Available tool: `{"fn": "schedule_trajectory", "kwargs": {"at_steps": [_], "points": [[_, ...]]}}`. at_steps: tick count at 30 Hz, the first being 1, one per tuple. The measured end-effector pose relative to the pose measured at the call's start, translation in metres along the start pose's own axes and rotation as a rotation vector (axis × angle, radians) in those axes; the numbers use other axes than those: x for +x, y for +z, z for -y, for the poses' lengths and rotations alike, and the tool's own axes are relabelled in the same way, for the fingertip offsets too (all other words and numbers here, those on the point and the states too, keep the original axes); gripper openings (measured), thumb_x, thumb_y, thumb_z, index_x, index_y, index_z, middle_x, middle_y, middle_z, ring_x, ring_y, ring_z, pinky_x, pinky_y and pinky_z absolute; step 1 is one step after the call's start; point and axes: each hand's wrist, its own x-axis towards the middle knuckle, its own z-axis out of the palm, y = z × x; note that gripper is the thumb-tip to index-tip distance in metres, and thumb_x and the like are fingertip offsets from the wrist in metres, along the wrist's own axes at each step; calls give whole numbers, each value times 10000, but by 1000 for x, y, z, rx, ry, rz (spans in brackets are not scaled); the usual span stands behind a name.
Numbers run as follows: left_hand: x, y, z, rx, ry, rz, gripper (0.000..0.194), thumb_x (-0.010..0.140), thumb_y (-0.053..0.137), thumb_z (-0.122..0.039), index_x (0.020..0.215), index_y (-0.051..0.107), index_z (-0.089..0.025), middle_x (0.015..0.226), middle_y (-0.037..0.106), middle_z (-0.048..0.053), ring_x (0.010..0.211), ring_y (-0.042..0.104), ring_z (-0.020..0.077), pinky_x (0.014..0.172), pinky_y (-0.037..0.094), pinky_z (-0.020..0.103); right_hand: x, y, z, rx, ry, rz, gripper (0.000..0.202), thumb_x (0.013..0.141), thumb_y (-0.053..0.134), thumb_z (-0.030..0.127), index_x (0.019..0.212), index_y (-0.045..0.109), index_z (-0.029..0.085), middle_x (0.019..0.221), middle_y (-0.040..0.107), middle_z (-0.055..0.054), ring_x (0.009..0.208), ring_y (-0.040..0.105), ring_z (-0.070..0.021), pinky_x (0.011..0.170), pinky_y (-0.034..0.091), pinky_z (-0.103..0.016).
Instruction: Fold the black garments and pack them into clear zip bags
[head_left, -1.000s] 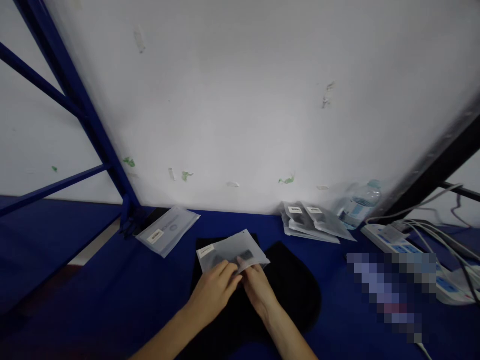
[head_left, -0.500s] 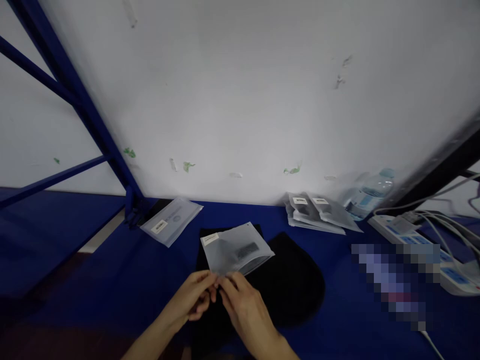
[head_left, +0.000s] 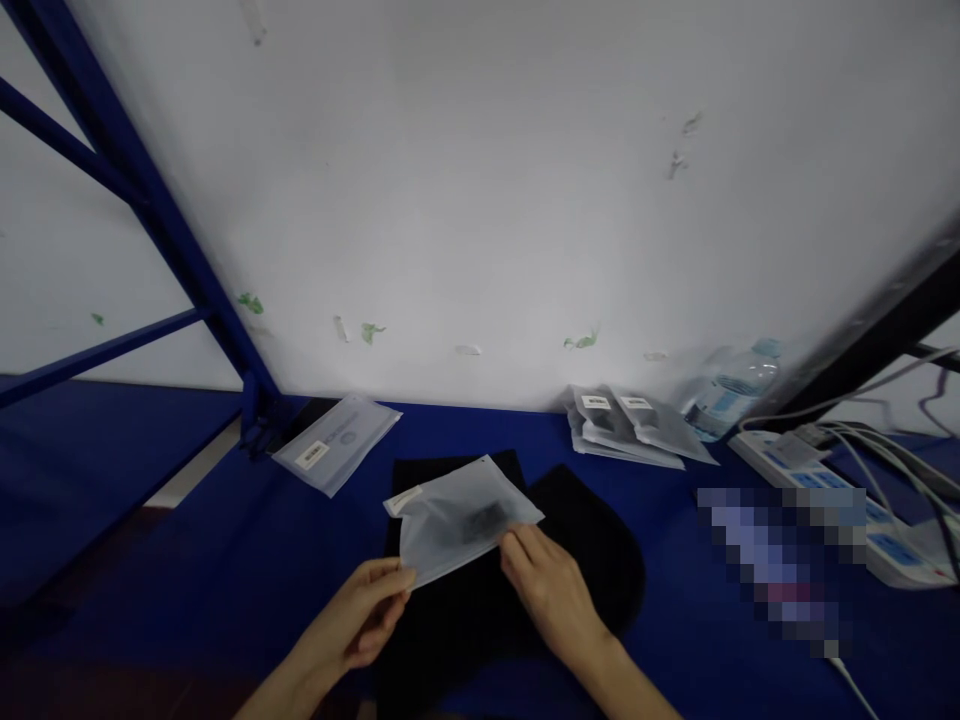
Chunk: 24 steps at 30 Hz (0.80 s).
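Sitting over a flat black item in the head view is one frosted pouch with something dark inside, its 8 o'clock corner pinched by the left hand, its 4 o'clock edge pinched by the right hand. Another labelled pouch is parked at 10 o'clock, a pouch pile plus bottle at 2.

The light is dim; the white wall is palest through its middle and greys toward the upper corners; the blue tabletop sinks almost to black at lower left; the black material swallows detail; a faint sheen lies on the frosted bag; printed labels look soft; a coarse mosaic masks one patch at right
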Motion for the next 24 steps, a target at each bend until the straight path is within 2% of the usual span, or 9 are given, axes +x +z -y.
{"fn": "schedule_trajectory", "kwargs": {"at_steps": [3, 8, 12, 14, 16, 19, 21, 24], "points": [[-2, -7, 3, 14, -18, 28, 389, 713, 694, -507, 605, 514, -179, 371, 423, -86, 243, 223, 19, 229, 115, 141, -10, -5, -23, -48, 67, -26, 228, 925, 380, 93, 938, 581, 200, 956, 635, -72, 770, 591, -172, 700, 474, -298], [-6, -5, 0, 92, -68, 38, 421, 700, 691, -547, 626, 489, -184, 410, 455, -80, 258, 231, 14, 240, 122, 141, -20, -8, -37, 16, 169, -26, 206, 928, 405, 143, 954, 600, 207, 973, 644, -70, 770, 606, -177, 697, 475, -307], [-10, -6, -3, 195, -49, 55, 449, 755, 641, -586, 652, 477, -181, 457, 495, -65, 275, 288, 23, 245, 226, 137, -18, -14, -51, 272, 402, -33, 203, 872, 499, 217, 1040, 612, 228, 963, 672, -61, 762, 627, -204, 671, 485, -320], [-9, -8, -3, 227, -24, 48, 458, 802, 580, -616, 716, 494, -174, 554, 568, -33, 300, 354, 33, 256, 299, 143, -11, -16, -57, 465, 542, -23, 180, 862, 521, 281, 986, 643, 234, 896, 693, -48, 709, 636, -200, 645, 481, -309], [-6, -8, -4, 257, 1, 14, 475, 829, 525, -642, 786, 507, -169, 651, 616, -4, 318, 395, 40, 262, 336, 150, 0, -16, -59, 597, 632, 27, 209, 867, 524, 375, 863, 679, 235, 792, 700, -35, 686, 643, -205, 637, 463, -302], [2, -7, -6, 326, 33, -37, 482, 835, 509, -650, 863, 520, -169, 663, 627, 7, 317, 399, 45, 265, 340, 152, 16, -11, -52, 636, 701, 126, 315, 821, 571, 499, 733, 701, 227, 664, 670, -19, 638, 625, -200, 590, 409, -283], [8, -5, -7, 363, 63, -47, 483, 827, 523, -647, 915, 527, -172, 647, 624, 3, 330, 414, 55, 281, 351, 154, 24, -5, -45, 655, 725, 156, 344, 772, 619, 536, 669, 693, 216, 579, 615, 3, 581, 583, -171, 543, 366, -261], [15, -1, -7, 408, 140, -35, 495, 825, 517, -649, 970, 543, -176, 616, 609, -15, 353, 444, 80, 317, 387, 181, 29, 1, -38, 800, 721, 132, 333, 739, 660, 525, 642, 665, 206, 543, 552, 36, 526, 526, -122, 491, 348, -221]]}}
